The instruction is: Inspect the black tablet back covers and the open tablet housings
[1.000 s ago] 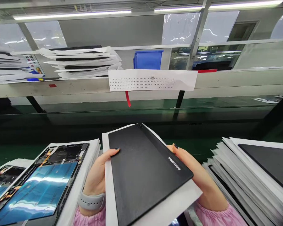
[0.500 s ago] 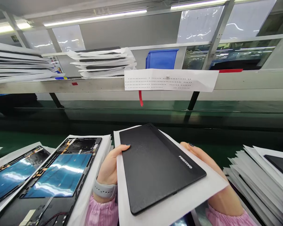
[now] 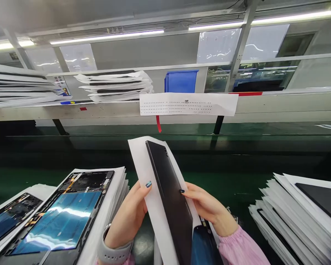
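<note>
A black tablet back cover (image 3: 169,195), lying against a white paper sheet (image 3: 140,158), is held up in front of me and tilted steeply on its side. My left hand (image 3: 135,208) is closed on the left edge of the sheet, thumb in front. On the other side, my right hand (image 3: 208,208) grips the right edge, its thumb resting on the cover. The fingers behind the sheet are hidden. Below the cover, an opened tablet with a dark blue panel (image 3: 205,244) shows in part.
At left, an opened tablet with a shiny blue battery (image 3: 60,217) lies on a paper stack, another opened tablet (image 3: 12,217) beside it. A stack of sheets and dark covers (image 3: 300,217) stands right. Above, a shelf (image 3: 110,109) bears more stacks and a blue bin (image 3: 180,81).
The cover and its sheet have turned from facing me to a steep sideways tilt. My right hand has come inward, its thumb now on the cover. The view has shifted slightly.
</note>
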A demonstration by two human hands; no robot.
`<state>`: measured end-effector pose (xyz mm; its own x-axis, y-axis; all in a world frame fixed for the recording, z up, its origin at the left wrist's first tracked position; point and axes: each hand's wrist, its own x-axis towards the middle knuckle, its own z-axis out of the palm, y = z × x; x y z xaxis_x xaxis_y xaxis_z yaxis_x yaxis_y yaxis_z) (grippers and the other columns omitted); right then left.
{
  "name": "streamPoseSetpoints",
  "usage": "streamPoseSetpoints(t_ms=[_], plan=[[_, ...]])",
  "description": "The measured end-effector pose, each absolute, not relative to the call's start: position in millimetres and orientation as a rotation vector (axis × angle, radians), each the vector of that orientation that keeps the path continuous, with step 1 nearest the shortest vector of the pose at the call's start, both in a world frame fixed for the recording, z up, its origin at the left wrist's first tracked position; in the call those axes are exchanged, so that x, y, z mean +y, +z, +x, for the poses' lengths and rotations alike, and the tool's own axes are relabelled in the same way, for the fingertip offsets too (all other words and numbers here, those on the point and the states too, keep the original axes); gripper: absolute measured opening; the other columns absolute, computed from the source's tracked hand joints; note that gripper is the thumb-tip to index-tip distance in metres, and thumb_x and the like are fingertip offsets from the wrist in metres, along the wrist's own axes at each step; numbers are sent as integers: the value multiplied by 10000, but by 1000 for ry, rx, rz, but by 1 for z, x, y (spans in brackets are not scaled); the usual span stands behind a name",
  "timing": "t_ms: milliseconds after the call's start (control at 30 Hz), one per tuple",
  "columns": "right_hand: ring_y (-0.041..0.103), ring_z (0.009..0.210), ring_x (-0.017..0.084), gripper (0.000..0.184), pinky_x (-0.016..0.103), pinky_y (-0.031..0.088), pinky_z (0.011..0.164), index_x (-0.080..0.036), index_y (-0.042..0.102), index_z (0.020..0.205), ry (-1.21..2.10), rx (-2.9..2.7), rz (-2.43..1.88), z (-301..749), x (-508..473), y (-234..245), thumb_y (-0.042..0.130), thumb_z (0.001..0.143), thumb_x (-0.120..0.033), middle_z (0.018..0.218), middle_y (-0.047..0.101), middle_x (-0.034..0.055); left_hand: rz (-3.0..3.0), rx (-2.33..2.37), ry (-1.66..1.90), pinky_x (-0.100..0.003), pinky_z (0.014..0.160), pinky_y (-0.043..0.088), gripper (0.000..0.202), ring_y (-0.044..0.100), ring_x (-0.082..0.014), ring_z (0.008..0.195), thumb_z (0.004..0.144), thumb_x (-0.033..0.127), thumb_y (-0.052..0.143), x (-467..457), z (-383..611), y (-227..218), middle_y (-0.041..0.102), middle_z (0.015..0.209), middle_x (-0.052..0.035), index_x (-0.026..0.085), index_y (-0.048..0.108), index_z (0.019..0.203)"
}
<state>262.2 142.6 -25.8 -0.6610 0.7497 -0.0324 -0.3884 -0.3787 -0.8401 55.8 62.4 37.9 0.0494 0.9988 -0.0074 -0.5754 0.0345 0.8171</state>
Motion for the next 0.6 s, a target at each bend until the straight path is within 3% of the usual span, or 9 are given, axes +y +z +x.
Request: streamPoseSetpoints(t_ms=[200,367,500,600], plan=[[732,918,216,359,283,561,811,-137,724,1099,2086,-1150,-532,259,142,-34,826,777,-257,1035,759,112,835,875,1383,-360,918,547,574,574,-366,1239,784,425,794,59,57,39,714,1220,-97,194,653,1291],[714,1005,235,349,309,544,860,-158,717,1126,2046,-1169,-525,261,140,-27,807,804,-260,1098,745,107,903,948,1413,-378,961,520,656,591,-376,1214,711,467,848,61,56,36,712,1218,-109,185,653,1270],[711,979,238,381,342,532,885,-198,719,1139,1932,-1186,-507,261,139,-19,826,786,-293,1089,745,84,997,1040,1401,-397,941,527,805,618,-396,1163,557,578,905,62,51,30,741,1141,-125,174,686,1217],[708,907,235,354,358,519,873,-207,748,1058,1780,-1194,-500,263,139,-15,855,735,-303,1004,755,68,1086,951,1363,-421,913,534,733,634,-418,1126,509,548,931,60,50,29,760,1065,-140,167,741,1105]])
